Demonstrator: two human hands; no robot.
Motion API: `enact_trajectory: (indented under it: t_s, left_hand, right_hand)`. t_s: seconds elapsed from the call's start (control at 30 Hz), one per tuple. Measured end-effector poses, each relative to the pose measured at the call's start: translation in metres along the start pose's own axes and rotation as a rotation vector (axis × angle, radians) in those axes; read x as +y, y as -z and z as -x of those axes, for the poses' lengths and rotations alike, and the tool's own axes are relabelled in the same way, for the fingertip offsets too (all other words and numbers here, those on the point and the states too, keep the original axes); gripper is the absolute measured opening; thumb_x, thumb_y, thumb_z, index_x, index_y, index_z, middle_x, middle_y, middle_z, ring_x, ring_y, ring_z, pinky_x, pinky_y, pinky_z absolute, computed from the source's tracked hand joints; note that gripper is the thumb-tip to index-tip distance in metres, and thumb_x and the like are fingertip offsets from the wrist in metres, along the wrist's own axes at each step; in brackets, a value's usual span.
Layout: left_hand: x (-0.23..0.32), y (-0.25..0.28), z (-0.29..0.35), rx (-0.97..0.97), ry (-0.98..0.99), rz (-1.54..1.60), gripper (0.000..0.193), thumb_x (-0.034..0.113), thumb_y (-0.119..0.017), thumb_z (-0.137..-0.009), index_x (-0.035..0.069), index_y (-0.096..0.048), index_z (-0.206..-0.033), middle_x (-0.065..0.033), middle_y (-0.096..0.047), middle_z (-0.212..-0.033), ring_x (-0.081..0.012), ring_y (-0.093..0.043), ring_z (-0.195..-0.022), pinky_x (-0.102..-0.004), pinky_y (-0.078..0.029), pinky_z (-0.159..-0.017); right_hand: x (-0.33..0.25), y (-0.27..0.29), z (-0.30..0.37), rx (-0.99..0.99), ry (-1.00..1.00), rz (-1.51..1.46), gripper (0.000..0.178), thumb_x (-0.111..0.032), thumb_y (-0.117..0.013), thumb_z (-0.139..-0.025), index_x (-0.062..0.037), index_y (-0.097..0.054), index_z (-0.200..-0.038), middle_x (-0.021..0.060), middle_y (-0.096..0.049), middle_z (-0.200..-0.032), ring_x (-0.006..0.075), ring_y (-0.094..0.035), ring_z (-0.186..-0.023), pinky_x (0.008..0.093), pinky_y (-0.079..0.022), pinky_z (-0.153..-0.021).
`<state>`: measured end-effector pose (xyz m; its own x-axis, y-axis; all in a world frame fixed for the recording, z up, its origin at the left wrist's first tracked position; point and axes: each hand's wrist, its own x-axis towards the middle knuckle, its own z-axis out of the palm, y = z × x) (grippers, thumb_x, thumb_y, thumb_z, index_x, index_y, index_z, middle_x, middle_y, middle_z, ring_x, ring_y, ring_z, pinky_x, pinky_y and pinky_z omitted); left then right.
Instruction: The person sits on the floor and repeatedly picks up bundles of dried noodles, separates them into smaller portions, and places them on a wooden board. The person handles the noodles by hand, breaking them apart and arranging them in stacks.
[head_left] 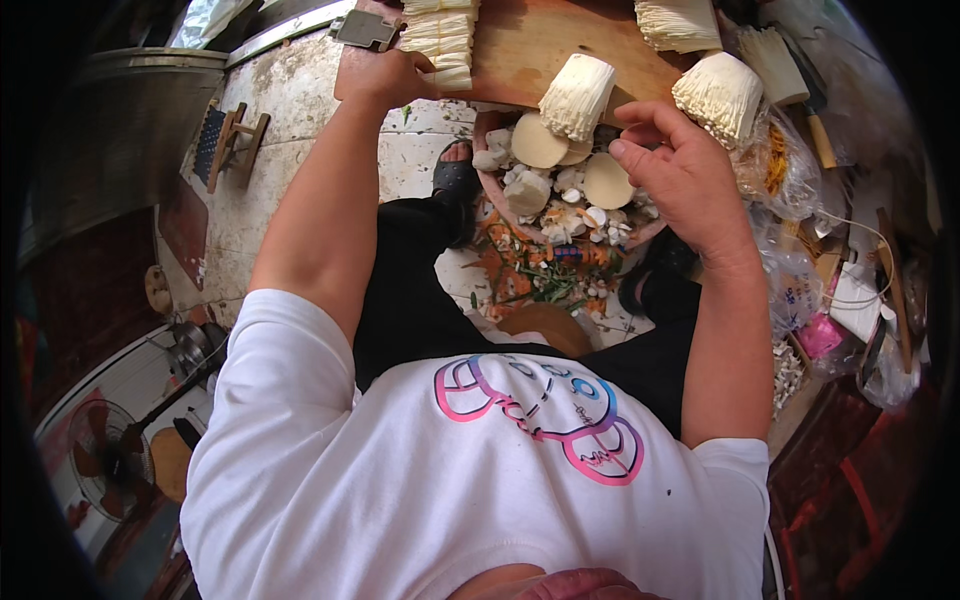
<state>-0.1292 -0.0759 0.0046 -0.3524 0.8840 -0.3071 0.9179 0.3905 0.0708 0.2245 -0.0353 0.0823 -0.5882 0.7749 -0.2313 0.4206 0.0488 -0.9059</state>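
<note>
My left hand point(392, 78) is at the left end of a wooden board point(545, 35). Its thumb side touches a row of pale enoki mushrooms point(440, 40); the other fingers are mostly hidden. A grey metal piece point(365, 31) sits just beyond it. My right hand point(685, 165) is raised off the board's near edge, fingers loosely curled and apart, holding nothing. Left of it, an enoki bundle point(577, 97) leans over the near edge. Another enoki bundle point(718, 97) lies beyond the right hand. Below is a basin point(490, 190) with round pale slices point(540, 141) and mushroom trimmings.
More enoki point(678, 22) lies at the board's far right, beside a wooden-handled knife point(822, 140). Plastic bags point(795, 280) crowd the right side. Orange and green scraps point(545, 270) lie below the basin. A small stool point(235, 145) and a fan point(110, 460) are at left.
</note>
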Motion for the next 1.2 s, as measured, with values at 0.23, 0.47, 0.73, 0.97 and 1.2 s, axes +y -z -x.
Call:
enact_trajectory:
  t_s: [0.23,0.47,0.73,0.97,1.2]
  left_hand:
    - [-0.014,-0.029,-0.014,0.132,-0.049,-0.03,0.032,0.023,-0.07,-0.07,0.017,-0.069,-0.102,-0.0116,-0.066,-0.102,-0.0264,-0.063,-0.098,-0.0375,-0.051,-0.084]
    - [0.0,-0.025,-0.016,0.206,-0.077,-0.202,0.021,0.017,-0.057,-0.08,0.01,-0.064,-0.098,-0.014,-0.065,-0.105,-0.0294,-0.06,-0.105,-0.0412,-0.05,-0.087]
    - [-0.001,-0.029,-0.02,0.075,-0.078,-0.186,0.023,0.014,-0.047,-0.087,0.005,-0.064,-0.099,-0.0193,-0.067,-0.1,-0.0351,-0.065,-0.095,-0.0455,-0.053,-0.081]
    - [0.008,-0.014,-0.014,0.055,-0.014,-0.237,0.017,0.023,-0.055,-0.084,0.013,-0.067,-0.091,-0.0134,-0.069,-0.092,-0.033,-0.065,-0.091,-0.0431,-0.05,-0.08]
    - [0.028,0.009,-0.015,0.146,-0.099,0.187,0.019,0.015,-0.062,-0.075,0.002,-0.069,-0.087,-0.0217,-0.068,-0.084,-0.0361,-0.067,-0.079,-0.0401,-0.054,-0.073]
  right_hand:
    - [-0.007,-0.007,-0.003,-0.061,0.034,0.175,0.033,-0.014,-0.069,-0.083,-0.0042,-0.062,-0.114,0.0013,-0.06,-0.09,0.0042,-0.05,-0.069,0.0199,-0.045,-0.064]
    - [-0.008,-0.009,-0.002,-0.096,0.049,0.261,0.033,-0.017,-0.068,-0.083,-0.0046,-0.061,-0.113,0.0027,-0.062,-0.089,0.007,-0.055,-0.068,0.0236,-0.048,-0.065]
    - [-0.008,-0.01,-0.002,-0.109,0.094,0.325,0.032,-0.02,-0.064,-0.079,-0.0036,-0.063,-0.106,0.0134,-0.065,-0.091,0.0244,-0.063,-0.08,0.0346,-0.05,-0.074]
    - [-0.005,-0.009,-0.004,-0.107,0.097,0.364,0.033,-0.021,-0.063,-0.077,-0.0039,-0.064,-0.105,0.0167,-0.067,-0.092,0.0307,-0.066,-0.087,0.0388,-0.051,-0.079]
    - [-0.002,-0.009,-0.008,-0.119,0.028,0.377,0.034,-0.022,-0.065,-0.078,-0.0049,-0.064,-0.108,0.0146,-0.068,-0.09,0.0297,-0.066,-0.085,0.0379,-0.052,-0.078]
